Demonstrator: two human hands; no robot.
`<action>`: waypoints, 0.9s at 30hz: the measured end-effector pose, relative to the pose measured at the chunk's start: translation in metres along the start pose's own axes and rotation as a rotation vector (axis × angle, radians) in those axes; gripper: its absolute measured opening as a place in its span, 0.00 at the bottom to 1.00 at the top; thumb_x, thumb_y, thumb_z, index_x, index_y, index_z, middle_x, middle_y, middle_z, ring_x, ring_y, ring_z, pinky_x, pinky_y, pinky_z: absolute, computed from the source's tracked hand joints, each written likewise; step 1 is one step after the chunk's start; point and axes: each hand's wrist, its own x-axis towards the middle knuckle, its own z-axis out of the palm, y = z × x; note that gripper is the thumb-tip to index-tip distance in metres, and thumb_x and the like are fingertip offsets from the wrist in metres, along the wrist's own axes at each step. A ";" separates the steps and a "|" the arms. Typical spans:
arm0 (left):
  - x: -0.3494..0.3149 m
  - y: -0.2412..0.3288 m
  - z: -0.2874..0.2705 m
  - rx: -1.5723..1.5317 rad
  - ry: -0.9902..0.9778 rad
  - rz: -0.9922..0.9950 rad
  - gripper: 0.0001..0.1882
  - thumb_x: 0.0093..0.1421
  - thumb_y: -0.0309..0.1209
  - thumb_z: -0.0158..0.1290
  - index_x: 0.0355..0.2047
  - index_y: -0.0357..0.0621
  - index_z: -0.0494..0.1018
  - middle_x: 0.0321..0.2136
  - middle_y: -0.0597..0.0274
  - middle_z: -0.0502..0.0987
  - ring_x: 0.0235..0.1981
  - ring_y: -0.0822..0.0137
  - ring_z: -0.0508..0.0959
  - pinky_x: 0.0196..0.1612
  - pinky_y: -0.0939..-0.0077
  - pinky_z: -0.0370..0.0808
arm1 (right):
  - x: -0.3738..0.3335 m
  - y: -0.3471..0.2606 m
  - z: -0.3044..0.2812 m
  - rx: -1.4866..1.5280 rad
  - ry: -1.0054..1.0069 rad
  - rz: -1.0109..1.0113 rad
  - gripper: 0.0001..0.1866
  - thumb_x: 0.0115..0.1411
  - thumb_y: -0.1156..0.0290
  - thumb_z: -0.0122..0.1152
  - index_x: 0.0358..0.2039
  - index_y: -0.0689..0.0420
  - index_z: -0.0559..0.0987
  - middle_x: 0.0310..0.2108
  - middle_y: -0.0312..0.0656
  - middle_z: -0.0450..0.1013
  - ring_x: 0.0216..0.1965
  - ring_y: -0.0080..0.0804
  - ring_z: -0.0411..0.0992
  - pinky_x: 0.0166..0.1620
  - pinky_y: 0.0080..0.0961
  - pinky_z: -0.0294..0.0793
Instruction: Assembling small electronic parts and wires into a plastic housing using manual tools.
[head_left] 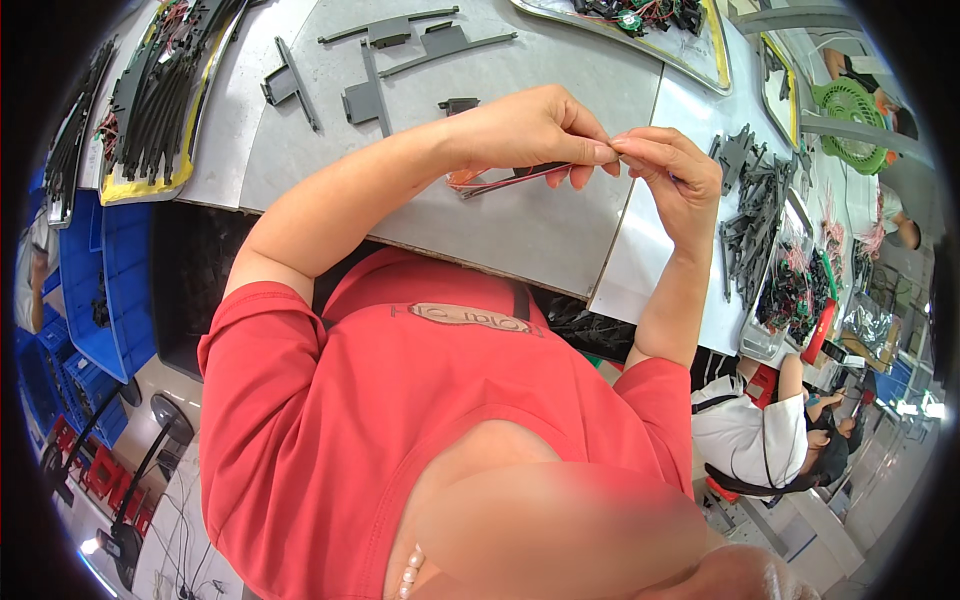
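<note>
Over the grey table [540, 225] both hands meet at the fingertips. My left hand [545, 130] has its thumb and finger pinched together, with a thin black strip-like part [553, 169] under its fingers. Red and dark wires [500, 185] trail from that part toward the left, with an orange-coloured bit at their end. My right hand [677, 170] pinches at the same spot, thumb against finger; what lies between its tips is too small to make out. Just beyond my left wrist is a small black piece [458, 104].
Several black T-shaped plastic parts [368, 103] lie at the far side. Trays of black strips and wires stand at left [150, 188] and far right [725, 80]. Black parts [755, 220] are heaped at right, near a green fan [850, 125]. Blue crates [120, 290] stand at left; a co-worker [745, 430] sits at right.
</note>
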 end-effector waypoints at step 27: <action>0.005 -0.010 0.012 0.420 0.440 0.224 0.10 0.58 0.32 0.51 0.29 0.38 0.78 0.12 0.66 0.68 0.14 0.79 0.61 0.17 0.79 0.60 | 0.004 0.003 0.025 0.513 0.229 0.490 0.09 0.59 0.67 0.60 0.29 0.59 0.77 0.23 0.32 0.73 0.21 0.11 0.63 0.24 0.10 0.59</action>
